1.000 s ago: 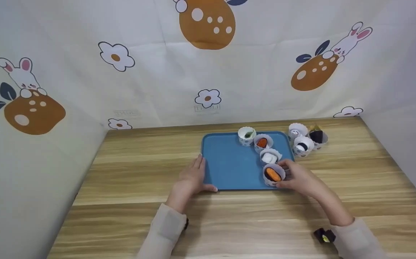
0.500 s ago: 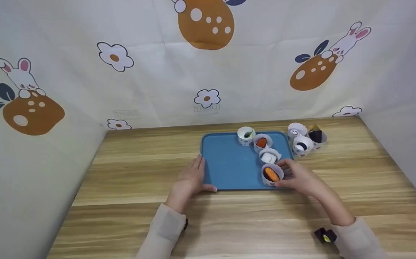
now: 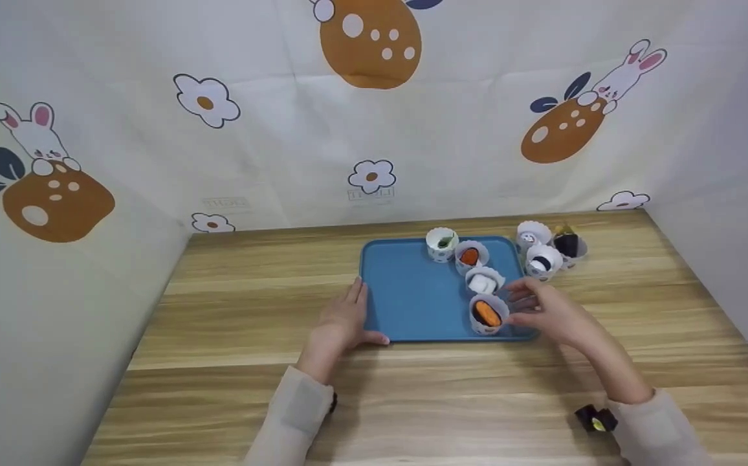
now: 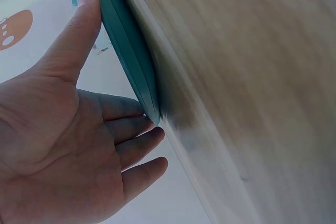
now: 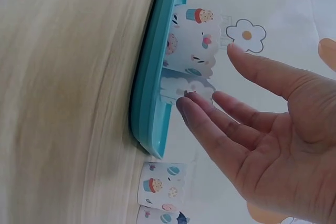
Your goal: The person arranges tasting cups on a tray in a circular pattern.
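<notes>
A blue tray (image 3: 419,291) lies on the table, bearing several paper cups along its right side. The front cup (image 3: 486,323) holds an orange-topped sushi piece (image 3: 487,313). Behind it stand cups with a white piece (image 3: 482,283), a red-topped piece (image 3: 470,257) and a green item (image 3: 445,241). My left hand (image 3: 345,320) rests against the tray's front-left corner, thumb along the front edge, fingers extended. My right hand (image 3: 552,314) is just right of the front cup, fingers spread; the right wrist view shows nothing between thumb and fingers.
Beyond the tray's right edge stand three more paper cups, one with a white item (image 3: 529,238), one with a black-banded white piece (image 3: 540,263), one with a dark piece (image 3: 567,244). A dark roll (image 3: 596,419) lies by the right sleeve. Printed cloth (image 3: 283,149) walls the table's back.
My right hand has let go of the front cup and drawn back slightly to the right. That cup moved a little left before the release. My left hand has stayed at the tray corner.
</notes>
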Action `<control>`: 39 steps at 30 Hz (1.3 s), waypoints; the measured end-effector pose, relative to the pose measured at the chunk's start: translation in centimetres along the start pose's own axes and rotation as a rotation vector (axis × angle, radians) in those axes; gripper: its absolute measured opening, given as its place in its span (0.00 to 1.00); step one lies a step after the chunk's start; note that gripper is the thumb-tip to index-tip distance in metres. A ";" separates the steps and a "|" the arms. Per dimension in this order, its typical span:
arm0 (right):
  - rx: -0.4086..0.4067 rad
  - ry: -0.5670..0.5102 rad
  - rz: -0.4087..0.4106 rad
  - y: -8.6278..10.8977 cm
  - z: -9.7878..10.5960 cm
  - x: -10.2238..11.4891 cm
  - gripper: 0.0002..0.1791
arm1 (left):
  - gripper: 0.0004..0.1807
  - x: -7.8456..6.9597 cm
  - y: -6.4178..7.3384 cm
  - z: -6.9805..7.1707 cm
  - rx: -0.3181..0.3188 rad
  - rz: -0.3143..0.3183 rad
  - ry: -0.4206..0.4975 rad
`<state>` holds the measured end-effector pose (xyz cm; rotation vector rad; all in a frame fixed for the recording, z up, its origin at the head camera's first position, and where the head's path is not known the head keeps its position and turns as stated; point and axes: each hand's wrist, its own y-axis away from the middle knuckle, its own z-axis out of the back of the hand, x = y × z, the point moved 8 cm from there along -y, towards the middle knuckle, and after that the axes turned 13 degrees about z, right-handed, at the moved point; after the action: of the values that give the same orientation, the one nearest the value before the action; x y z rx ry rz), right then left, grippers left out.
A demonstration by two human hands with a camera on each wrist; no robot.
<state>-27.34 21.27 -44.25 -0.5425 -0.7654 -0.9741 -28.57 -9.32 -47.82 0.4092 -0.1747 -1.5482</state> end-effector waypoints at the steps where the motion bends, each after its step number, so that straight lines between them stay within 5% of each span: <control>1: -0.002 0.004 -0.007 0.0 0.2 -0.1 0.29 | 0.63 0.0 0.0 0.0 0.000 0.000 -0.003; 39: -0.285 0.091 0.010 0.6 8.4 -2.6 0.27 | 0.63 0.0 0.2 0.1 0.002 0.000 0.000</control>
<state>-30.45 28.84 -41.11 -0.7421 -0.5448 -1.0987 -28.42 -9.32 -47.71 0.4111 -0.1764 -1.5477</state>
